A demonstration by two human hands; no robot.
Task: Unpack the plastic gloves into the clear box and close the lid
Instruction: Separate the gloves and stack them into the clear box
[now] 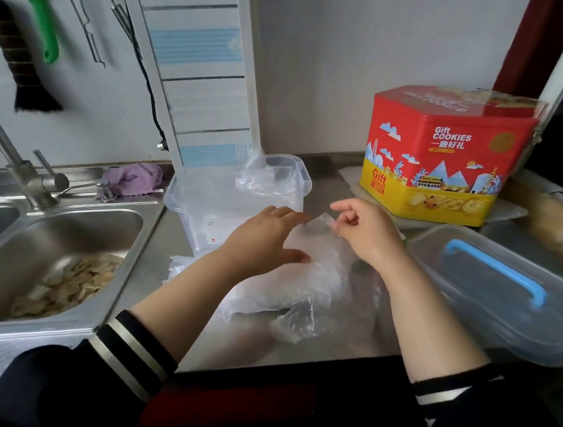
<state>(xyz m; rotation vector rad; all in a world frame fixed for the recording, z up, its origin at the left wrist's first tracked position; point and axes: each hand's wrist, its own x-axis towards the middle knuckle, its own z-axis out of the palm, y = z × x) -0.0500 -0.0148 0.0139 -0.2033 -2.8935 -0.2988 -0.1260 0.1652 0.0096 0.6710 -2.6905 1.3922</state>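
Some plastic gloves (263, 173) already lay in the clear box (236, 205), bunched at its far end, but most of the pile (301, 284) was on the steel counter (151, 269) in front of me, just near the box. My right hand (361, 231) pinched a top corner of the plastic between thumb and fingertips, while my left hand (264, 235) reached in beside it with fingers fairly straight, touching the sheet; whether it gripped anything I could not tell. I judged the job partly done: more gloves to move, and the lid (499, 296) with its blue handle (504, 272) sat off to the right, not yet on. A cookie tin (443, 156) stood behind, a sink (45, 259) to the left.
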